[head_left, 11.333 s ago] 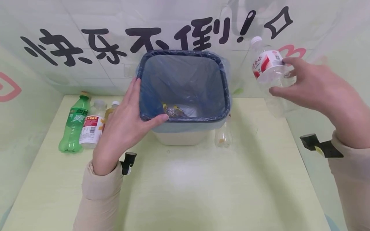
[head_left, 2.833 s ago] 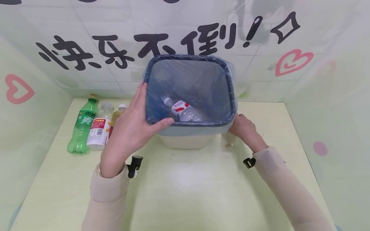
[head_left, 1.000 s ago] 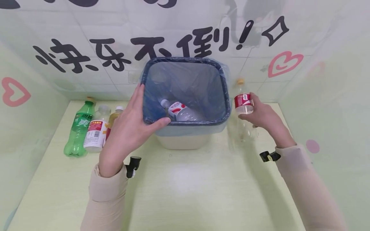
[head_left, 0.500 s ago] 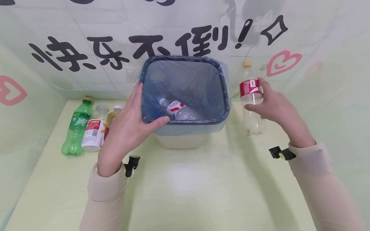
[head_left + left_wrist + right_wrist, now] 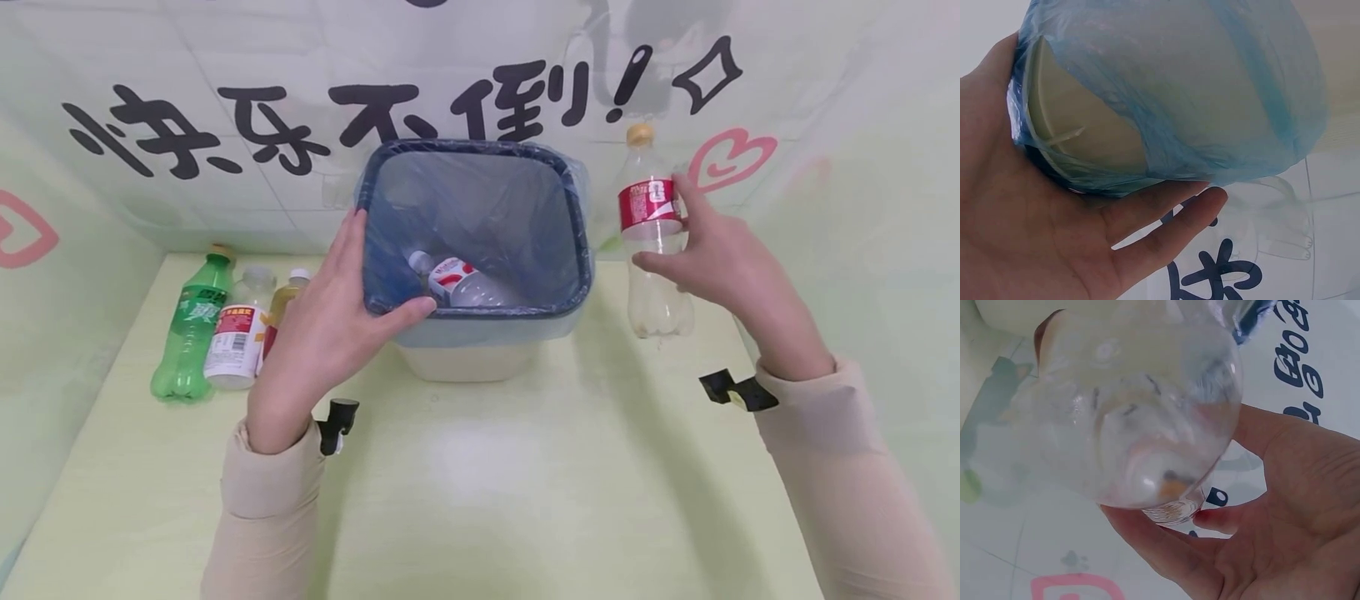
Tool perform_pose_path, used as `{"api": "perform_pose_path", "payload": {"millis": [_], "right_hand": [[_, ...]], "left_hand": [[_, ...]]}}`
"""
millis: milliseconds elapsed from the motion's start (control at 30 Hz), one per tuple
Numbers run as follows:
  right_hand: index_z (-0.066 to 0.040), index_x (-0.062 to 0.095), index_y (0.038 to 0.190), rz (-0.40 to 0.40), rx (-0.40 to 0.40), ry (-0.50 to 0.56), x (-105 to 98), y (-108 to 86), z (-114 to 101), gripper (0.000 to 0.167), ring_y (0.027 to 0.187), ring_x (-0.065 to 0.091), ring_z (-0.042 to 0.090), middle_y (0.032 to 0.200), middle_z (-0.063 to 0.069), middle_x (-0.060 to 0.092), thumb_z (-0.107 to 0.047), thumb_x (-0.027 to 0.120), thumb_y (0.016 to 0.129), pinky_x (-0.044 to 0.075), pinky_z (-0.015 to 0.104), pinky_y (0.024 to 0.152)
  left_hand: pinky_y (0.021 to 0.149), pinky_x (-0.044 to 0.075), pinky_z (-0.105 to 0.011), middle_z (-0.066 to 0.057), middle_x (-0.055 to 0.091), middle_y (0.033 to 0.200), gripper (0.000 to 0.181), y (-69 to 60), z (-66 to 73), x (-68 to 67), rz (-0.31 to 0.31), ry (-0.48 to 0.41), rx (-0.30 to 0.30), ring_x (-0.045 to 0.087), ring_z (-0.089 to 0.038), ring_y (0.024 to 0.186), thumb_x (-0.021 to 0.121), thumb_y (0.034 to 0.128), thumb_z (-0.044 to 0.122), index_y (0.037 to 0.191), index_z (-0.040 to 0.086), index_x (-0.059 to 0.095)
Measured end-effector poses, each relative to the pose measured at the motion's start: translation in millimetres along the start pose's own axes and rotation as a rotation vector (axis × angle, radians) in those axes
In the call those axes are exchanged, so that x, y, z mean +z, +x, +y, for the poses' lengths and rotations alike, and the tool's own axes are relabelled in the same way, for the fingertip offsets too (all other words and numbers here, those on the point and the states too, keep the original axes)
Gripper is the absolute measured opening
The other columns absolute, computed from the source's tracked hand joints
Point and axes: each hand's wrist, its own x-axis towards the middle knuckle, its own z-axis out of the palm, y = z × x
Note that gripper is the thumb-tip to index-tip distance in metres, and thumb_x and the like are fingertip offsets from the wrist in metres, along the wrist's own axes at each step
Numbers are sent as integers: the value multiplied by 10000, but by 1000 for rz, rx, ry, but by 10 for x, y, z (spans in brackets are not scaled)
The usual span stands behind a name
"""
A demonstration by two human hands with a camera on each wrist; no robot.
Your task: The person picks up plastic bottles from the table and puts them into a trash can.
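Note:
My right hand (image 5: 735,250) grips a clear plastic bottle (image 5: 648,279) with a red label and orange cap. It is held upright to the right of the trash bin (image 5: 468,364); in the right wrist view the bottle's clear base (image 5: 1141,425) faces the camera, the fingers (image 5: 1166,550) round it. My left hand (image 5: 315,325) rests against the bin's left front corner, its fingers along the outer side and the thumb on the front rim. A bluish plastic liner (image 5: 1210,94) covers the rim. Inside lies a clear bottle (image 5: 480,287) with a white and red label.
At the table's left lie a green bottle (image 5: 191,333), a white-labelled bottle (image 5: 238,346) and an amber bottle (image 5: 281,300) partly behind my left hand. A printed wall covering (image 5: 292,50) stands behind the pale table (image 5: 480,500).
The white-and-red-labelled bottle went from my right hand into the bin. My right hand then took the red-labelled bottle from beside the bin and raised it. My left hand stays at the bin.

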Motion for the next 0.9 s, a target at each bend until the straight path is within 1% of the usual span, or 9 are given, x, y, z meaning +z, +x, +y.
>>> {"api": "perform_pose_path", "payload": {"millis": [167,233,367,400,467,533,600,700,900], "right_hand": [[-244,-58,1606,19,-3,-14,-106,-33,-86,1067,942,620,387,1417,288,465,-502,681,881,473,549,763],[-256,-68,1605,29,-1,-24,-155,-48,-127,1071,885,637,356,1361,271,523,-521,675,879,475,530,749],[-270,-94,1599,44,-6,-33,-285,-69,-207,1087,871,655,366,1374,281,518,-544,671,877,468,572,767],[-268,-94,1599,53,-15,-31,-320,-71,-226,1088,856,667,365,1381,286,513,-539,674,878,461,593,787],[-268,-97,1599,69,-28,-19,-391,-75,-266,1090,846,685,365,1465,290,429,-525,682,879,440,634,845],[-270,-88,1600,87,-40,-9,-449,-80,-298,1082,800,697,344,1487,278,404,-509,686,883,431,645,868],[-281,-86,1600,99,-44,-2,-494,-87,-326,1074,800,699,338,1507,258,383,-501,686,886,420,647,885],[-306,-85,1597,102,-34,0,-528,-102,-356,1069,821,698,337,1522,231,365,-512,683,883,419,640,876],[-345,-84,1592,102,-32,10,-541,-127,-401,1062,836,701,349,1515,224,381,-517,684,880,413,648,877]], "left_hand": [[1060,318,-660,40,-31,1661,1150,2,-9,-9,2,3,-5,231,-391,1471,605,824,730,1606,168,-25],[1061,319,-658,39,-29,1661,1152,8,-7,-11,2,2,-4,231,-389,1471,607,823,730,1606,167,-23],[1064,317,-657,33,-24,1662,1152,15,-4,-15,2,2,-1,228,-383,1473,607,824,728,1606,162,-21],[1065,315,-657,31,-25,1662,1153,13,-5,-17,1,3,-1,225,-382,1474,604,824,732,1605,160,-22],[1065,314,-656,27,-25,1662,1152,11,-7,-19,2,4,1,224,-381,1475,602,826,731,1605,156,-21],[1068,312,-654,27,-25,1662,1152,10,-8,-18,4,3,1,220,-377,1477,603,826,730,1605,154,-19],[1070,311,-653,24,-24,1662,1153,9,-9,-16,3,2,2,218,-376,1478,604,825,731,1605,153,-17],[1073,308,-651,21,-25,1662,1155,8,-10,-12,3,0,2,213,-373,1480,605,823,732,1606,153,-17],[1070,313,-648,17,-23,1662,1159,4,-7,-2,6,1,3,226,-383,1473,604,819,738,1606,152,-13]]}}
